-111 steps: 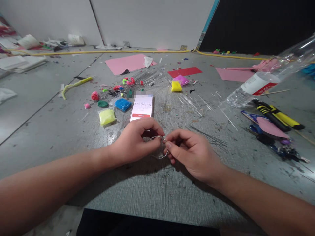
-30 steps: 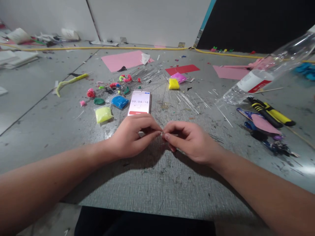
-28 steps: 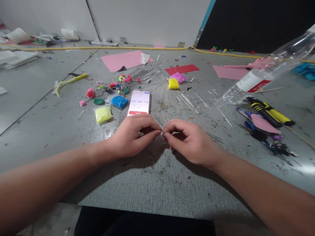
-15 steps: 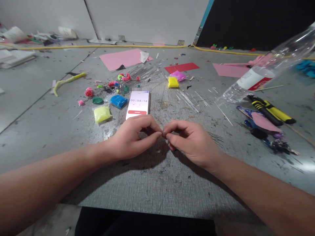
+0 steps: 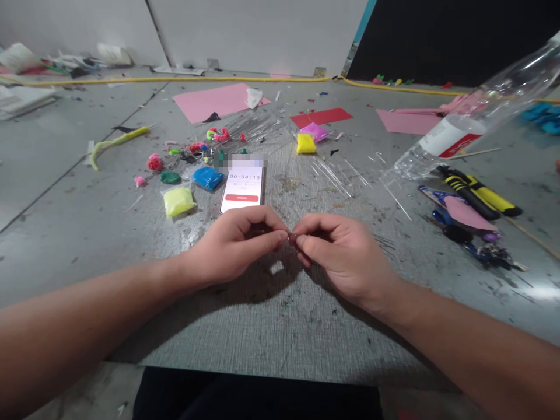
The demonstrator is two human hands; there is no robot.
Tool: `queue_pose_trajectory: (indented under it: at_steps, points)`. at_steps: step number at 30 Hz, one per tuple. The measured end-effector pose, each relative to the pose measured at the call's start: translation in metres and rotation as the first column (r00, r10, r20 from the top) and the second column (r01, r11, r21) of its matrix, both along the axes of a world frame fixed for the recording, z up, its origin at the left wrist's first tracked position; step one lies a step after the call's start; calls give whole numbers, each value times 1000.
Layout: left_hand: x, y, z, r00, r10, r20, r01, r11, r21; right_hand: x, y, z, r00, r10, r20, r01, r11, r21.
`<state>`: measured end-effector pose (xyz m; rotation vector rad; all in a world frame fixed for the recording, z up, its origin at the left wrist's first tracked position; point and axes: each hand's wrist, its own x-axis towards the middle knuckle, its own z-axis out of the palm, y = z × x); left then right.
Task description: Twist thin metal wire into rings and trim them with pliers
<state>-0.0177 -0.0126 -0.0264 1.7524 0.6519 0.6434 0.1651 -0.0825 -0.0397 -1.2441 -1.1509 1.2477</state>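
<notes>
White-screened smartphone point(image 5: 242, 185) at eleven o'clock, left hand point(image 5: 238, 242) and right hand point(image 5: 343, 251) pinch something indistinct point(image 5: 292, 238). Next move probably needs steadiness.

I sit at a wide grey tabletop point(image 5: 245, 338), its streaky surface scuffed and stained, with a dark seam point(image 5: 50, 191) slanting across on my left. Beyond it I face white panels point(image 5: 262, 35) with a dark joint point(image 5: 157, 32) between them, then a pale-blue strip point(image 5: 364, 24) and a black panel point(image 5: 459, 41) on my right, a yellow cord point(image 5: 175, 79) running along their foot. Light glares point(image 5: 545, 290) off the table's right side, and below its near edge I see blotchy grey floor point(image 5: 74, 391).
</notes>
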Motion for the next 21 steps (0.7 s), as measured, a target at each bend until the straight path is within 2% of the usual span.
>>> queue_pose_trajectory:
  at_steps: [6,9,12,17,21]
  points:
    - [1,-2,0,1000,18,-17,-17,1000,7,-1,-2,6,979,-78,188,47,985,166]
    - [2,-3,-1,1000,7,17,-6,999,-46,-2,-3,6,943,-117,312,1,937,348]
    - [3,-5,0,999,44,20,-43,996,-72,-3,-5,3,903,-158,401,-43,893,448]
    - [4,-5,5,990,116,-76,-121,990,-70,-2,-5,-2,873,-231,428,-58,824,563]
    - [3,-4,7,994,100,-37,-105,981,-163,0,-3,-4,867,-270,420,-37,804,593]
